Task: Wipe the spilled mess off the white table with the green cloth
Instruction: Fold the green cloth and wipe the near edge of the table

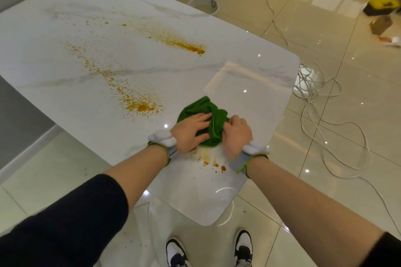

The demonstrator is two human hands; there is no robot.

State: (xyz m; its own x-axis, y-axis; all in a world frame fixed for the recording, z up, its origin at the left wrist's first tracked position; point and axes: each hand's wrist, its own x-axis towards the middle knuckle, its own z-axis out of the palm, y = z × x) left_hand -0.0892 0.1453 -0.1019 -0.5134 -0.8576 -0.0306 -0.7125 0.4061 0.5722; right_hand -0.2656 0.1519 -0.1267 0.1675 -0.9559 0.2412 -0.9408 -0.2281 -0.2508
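Note:
A crumpled green cloth [204, 112] lies on the white marble table [249, 84] near its close corner. My left hand [191, 132] lies flat on the cloth's left side, fingers straight and pressing down. The cloth's right side is bunched under the curled fingers of my right hand [236, 134]. Orange spill streaks cross the table: one long streak [186, 46] at the far middle, another [138, 105] to the left of the cloth. A few orange drops and a faint smear [213, 163] sit just below my hands, between my wrists.
The table's rounded corner [208, 221] ends just above my shoes. A tangle of white cable [314, 84] lies on the tiled floor to the right. A white bucket [204, 5] stands beyond the table's far edge. Boxes and a yellow object [384, 5] sit at the far right.

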